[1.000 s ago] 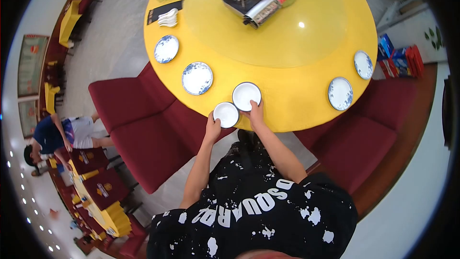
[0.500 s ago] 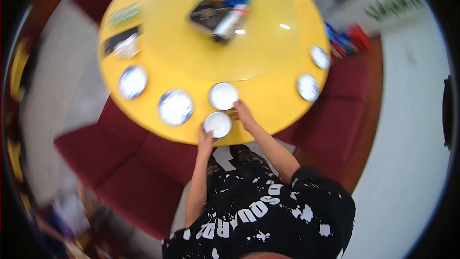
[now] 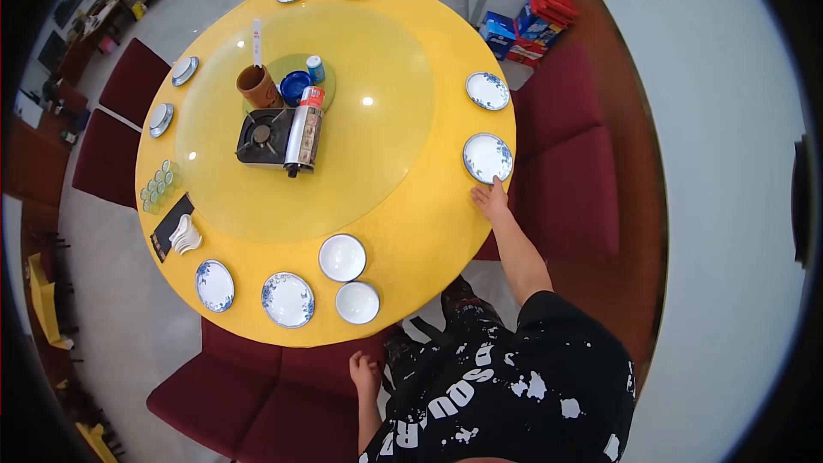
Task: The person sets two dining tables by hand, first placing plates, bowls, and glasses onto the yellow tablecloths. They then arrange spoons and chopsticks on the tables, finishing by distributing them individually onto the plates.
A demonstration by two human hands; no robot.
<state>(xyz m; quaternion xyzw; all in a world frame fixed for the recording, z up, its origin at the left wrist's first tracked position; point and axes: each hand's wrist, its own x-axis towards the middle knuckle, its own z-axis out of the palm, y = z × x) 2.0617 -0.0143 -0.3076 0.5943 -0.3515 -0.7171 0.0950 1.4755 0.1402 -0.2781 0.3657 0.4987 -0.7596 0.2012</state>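
At the right edge of the round yellow table, my right hand (image 3: 491, 198) reaches to a white plate with blue flowers (image 3: 488, 159). One of its digits overlaps the near rim; the others are spread to the left of it. My left hand (image 3: 365, 371) hangs below the table edge over a dark red chair, fingers loosely bent and apart, holding nothing. Two white bowls stand by the near edge, one bowl (image 3: 342, 258) behind the other bowl (image 3: 357, 303). To their left lie two patterned plates, one plate (image 3: 288, 300) nearer the bowls and another plate (image 3: 214, 285) farther left.
A clear turntable (image 3: 369, 180) carries a portable gas stove (image 3: 265, 135), a brown pot (image 3: 258, 86) and a blue bowl (image 3: 294, 86). White spoons (image 3: 185, 235) and small glasses (image 3: 159, 184) sit at the left. Red chairs (image 3: 570, 197) surround the yellow table (image 3: 429, 244).
Both hands have let go of the bowls, which stand on the table. The right hand has moved to the plate at the right; the left has dropped below the edge. The view has shifted.
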